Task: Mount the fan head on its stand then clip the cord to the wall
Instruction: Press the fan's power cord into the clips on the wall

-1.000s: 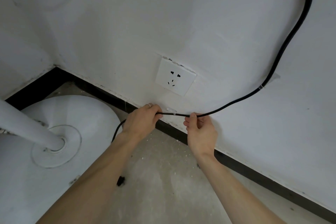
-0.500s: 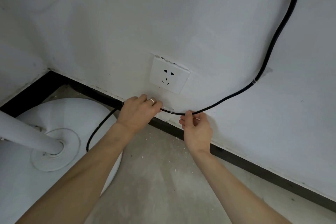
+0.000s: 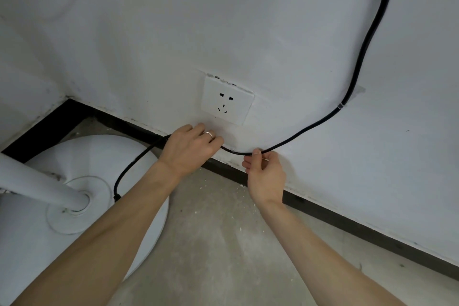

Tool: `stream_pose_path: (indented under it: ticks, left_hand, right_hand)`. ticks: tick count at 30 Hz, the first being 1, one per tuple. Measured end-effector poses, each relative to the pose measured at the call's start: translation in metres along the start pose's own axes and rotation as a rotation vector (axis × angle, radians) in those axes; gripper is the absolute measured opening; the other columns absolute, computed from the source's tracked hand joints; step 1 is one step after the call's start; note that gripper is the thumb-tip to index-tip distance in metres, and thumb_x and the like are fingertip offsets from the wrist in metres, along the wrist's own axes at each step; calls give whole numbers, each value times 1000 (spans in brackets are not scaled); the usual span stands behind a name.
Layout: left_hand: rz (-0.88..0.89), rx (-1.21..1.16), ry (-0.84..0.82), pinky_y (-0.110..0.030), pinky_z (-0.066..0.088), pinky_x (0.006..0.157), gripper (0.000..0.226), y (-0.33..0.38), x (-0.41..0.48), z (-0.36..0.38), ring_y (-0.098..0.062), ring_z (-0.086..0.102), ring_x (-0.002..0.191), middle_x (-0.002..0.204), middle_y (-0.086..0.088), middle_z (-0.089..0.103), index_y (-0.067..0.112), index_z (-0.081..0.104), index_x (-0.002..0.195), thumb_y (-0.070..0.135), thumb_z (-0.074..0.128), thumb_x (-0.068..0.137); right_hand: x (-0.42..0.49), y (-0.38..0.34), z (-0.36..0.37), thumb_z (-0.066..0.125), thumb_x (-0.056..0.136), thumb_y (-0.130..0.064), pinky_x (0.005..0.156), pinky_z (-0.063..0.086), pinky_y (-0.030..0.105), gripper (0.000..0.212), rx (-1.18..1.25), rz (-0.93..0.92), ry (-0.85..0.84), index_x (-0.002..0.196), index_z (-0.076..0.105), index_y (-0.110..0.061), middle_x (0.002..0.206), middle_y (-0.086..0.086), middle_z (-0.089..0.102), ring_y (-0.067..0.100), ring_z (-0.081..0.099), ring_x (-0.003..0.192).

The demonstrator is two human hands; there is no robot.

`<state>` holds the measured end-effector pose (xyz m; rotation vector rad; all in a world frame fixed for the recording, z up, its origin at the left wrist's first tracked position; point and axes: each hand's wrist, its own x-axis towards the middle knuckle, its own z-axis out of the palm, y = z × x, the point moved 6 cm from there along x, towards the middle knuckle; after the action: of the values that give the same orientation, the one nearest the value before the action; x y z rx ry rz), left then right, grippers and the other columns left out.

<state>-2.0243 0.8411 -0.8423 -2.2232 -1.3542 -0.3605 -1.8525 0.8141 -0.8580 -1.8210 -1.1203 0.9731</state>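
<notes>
Down to just under the socket (image 3: 227, 100) you've dropped the cord (image 3: 300, 133), left hand (image 3: 191, 149) and right hand (image 3: 264, 171) both pinching it against the wall (image 3: 248, 20), ready for clipping.

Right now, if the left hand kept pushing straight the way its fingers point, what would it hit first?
Most likely the white wall just under the socket. The left hand holds the black cord there and seems already against it, though depth is unclear.
</notes>
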Motion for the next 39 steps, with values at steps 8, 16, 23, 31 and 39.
stream_pose_path:
  ticks: [8, 16, 23, 31, 39]
  left_hand:
    - [-471, -382, -142, -25, 39, 47, 19, -6, -8, 12, -25, 64, 64, 74, 0, 68, 19, 69, 80, 36, 77, 82]
    - [-638, -533, -294, -34, 55, 65, 22, -14, -12, 23, -20, 66, 85, 92, 5, 73, 27, 71, 96, 47, 68, 88]
    - [-724, -720, -437, -32, 57, 64, 22, -1, -37, 33, -13, 65, 78, 88, 8, 72, 32, 73, 99, 49, 62, 91]
    - [-680, -648, -261, -26, 50, 57, 23, -8, -52, 12, -14, 64, 75, 85, 5, 71, 29, 70, 101, 48, 59, 93]
    - [-744, -712, -356, -30, 53, 62, 24, -3, -47, 16, -16, 64, 81, 95, 4, 71, 30, 66, 111, 45, 51, 98]
  right_hand:
    - [0, 4, 1, 49, 106, -35, 93, 60, 43, 23, 63, 30, 1, 85, 50, -28, 90, -3, 75, 13, 76, 86]
    - [1, 6, 0, 49, 106, -36, 93, 59, 44, 24, 53, 27, -11, 84, 50, -26, 89, -6, 75, 15, 76, 91]
    - [-1, 6, -3, 49, 106, -35, 88, 57, 40, 24, -14, 0, -13, 82, 49, -28, 83, -9, 73, 23, 75, 92]
    - [-8, -3, -4, 49, 106, -25, 90, 54, 30, 18, -53, -121, -51, 91, 54, -34, 91, -6, 76, 15, 75, 95]
    - [-1, -12, 1, 47, 106, -25, 85, 50, 29, 19, -149, -111, -18, 103, 63, -15, 99, 1, 79, 23, 74, 99]
